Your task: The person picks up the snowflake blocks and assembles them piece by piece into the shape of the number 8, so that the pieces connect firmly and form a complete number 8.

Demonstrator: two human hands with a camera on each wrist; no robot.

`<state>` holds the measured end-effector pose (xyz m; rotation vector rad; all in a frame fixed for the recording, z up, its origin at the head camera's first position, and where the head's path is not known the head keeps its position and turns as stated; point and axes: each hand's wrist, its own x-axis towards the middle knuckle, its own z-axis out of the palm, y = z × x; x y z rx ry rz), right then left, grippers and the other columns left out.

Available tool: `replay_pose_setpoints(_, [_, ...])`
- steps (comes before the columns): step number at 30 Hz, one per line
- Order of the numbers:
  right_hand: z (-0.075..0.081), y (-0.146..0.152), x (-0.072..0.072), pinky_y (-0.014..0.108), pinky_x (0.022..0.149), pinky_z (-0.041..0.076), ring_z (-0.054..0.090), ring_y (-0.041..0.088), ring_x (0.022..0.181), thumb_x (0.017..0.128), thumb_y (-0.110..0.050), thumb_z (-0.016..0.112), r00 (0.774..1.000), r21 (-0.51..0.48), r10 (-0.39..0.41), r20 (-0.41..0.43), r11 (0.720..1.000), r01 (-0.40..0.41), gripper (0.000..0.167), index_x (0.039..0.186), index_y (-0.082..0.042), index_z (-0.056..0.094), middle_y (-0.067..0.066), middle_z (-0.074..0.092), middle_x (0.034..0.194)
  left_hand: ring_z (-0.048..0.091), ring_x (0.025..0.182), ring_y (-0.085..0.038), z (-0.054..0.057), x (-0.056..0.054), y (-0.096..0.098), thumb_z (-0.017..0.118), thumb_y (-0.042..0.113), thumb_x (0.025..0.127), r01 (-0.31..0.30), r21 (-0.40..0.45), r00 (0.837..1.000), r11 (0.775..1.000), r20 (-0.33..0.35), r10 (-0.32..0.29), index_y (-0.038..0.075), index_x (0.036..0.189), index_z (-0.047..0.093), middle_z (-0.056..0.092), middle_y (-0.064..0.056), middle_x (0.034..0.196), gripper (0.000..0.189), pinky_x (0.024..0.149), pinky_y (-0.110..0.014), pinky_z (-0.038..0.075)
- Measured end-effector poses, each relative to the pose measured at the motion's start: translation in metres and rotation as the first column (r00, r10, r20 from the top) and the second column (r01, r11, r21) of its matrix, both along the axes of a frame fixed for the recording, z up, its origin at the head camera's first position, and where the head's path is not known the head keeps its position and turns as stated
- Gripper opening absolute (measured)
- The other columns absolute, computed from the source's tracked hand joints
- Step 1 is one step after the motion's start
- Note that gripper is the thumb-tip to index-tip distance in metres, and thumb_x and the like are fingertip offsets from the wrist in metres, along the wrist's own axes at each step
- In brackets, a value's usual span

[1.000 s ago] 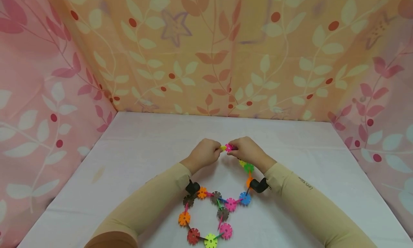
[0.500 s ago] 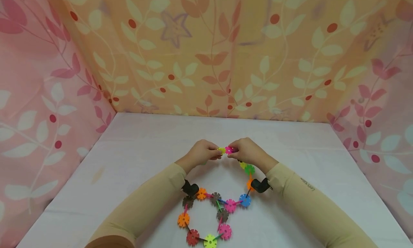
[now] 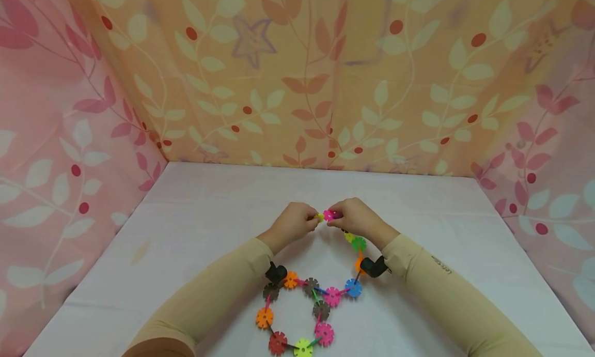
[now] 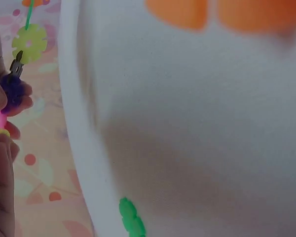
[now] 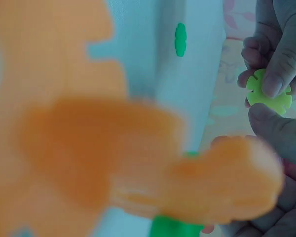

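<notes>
In the head view my left hand (image 3: 290,223) pinches a yellow-green notched snowflake disc (image 3: 320,217) between thumb and fingers. Facing it, my right hand (image 3: 359,216) holds a pink snowflake disc (image 3: 328,215), right up against the yellow-green one. Both discs are raised over the white table. The left wrist view also has a dark purple disc (image 4: 12,93) under the right thumb, joined through a brown piece to a yellow disc (image 4: 29,43). From the right hand the linked chain runs down past a green disc (image 3: 358,243) and a blue disc (image 3: 353,288).
A closed ring of linked discs, including a red disc (image 3: 278,342) and an orange disc (image 3: 264,318), lies on the white table (image 3: 195,202) nearer the body. One loose green disc (image 5: 180,39) lies on the table in the right wrist view. Patterned cloth (image 3: 297,78) walls the back and sides.
Both hands stay at nearly the same place. The left hand dips and returns slightly, and the yellow-green disc shifts a little against the pink one. The chain on the table hardly moves.
</notes>
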<state>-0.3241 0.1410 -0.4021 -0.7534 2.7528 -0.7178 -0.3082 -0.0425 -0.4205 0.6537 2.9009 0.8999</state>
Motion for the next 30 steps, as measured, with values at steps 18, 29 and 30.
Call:
replay_pose_setpoints(18, [-0.009, -0.002, 0.005, 0.022, 0.051, 0.038, 0.043, 0.01, 0.055, 0.077, -0.022, 0.073, 0.994, 0.078, 0.048, -0.095, 0.996, -0.04, 0.012, 0.072, -0.015, 0.065, -0.007, 0.052, 0.057, 0.053, 0.061, -0.008, -0.006, 0.006, 0.0, 0.056, 0.018, 0.09, 0.088, -0.338, 0.961, 0.937, -0.219, -0.169, 0.011, 0.079, 0.067, 0.062, 0.003, 0.069, 0.017, 0.061, -0.022, 0.047])
replay_pose_setpoints(29, [0.0, -0.009, 0.01, 0.023, 0.056, 0.042, 0.047, 0.012, 0.057, 0.077, -0.02, 0.074, 0.984, 0.131, 0.058, -0.168, 0.991, -0.036, 0.013, 0.071, -0.012, 0.064, -0.006, 0.055, 0.06, 0.052, 0.057, -0.011, -0.005, 0.009, 0.004, 0.056, 0.015, 0.087, 0.033, -0.343, 0.933, 0.939, -0.326, -0.152, 0.011, 0.071, 0.063, 0.056, 0.002, 0.062, 0.018, 0.057, -0.024, 0.045])
replay_pose_setpoints(30, [0.0, -0.009, 0.011, 0.023, 0.056, 0.042, 0.046, 0.012, 0.057, 0.077, -0.019, 0.074, 0.982, 0.135, 0.058, -0.177, 0.99, -0.034, 0.014, 0.071, -0.012, 0.064, -0.006, 0.055, 0.06, 0.051, 0.056, -0.011, -0.006, 0.01, 0.005, 0.056, 0.015, 0.087, 0.028, -0.346, 0.93, 0.938, -0.335, -0.151, 0.011, 0.07, 0.062, 0.054, 0.002, 0.06, 0.019, 0.056, -0.024, 0.045])
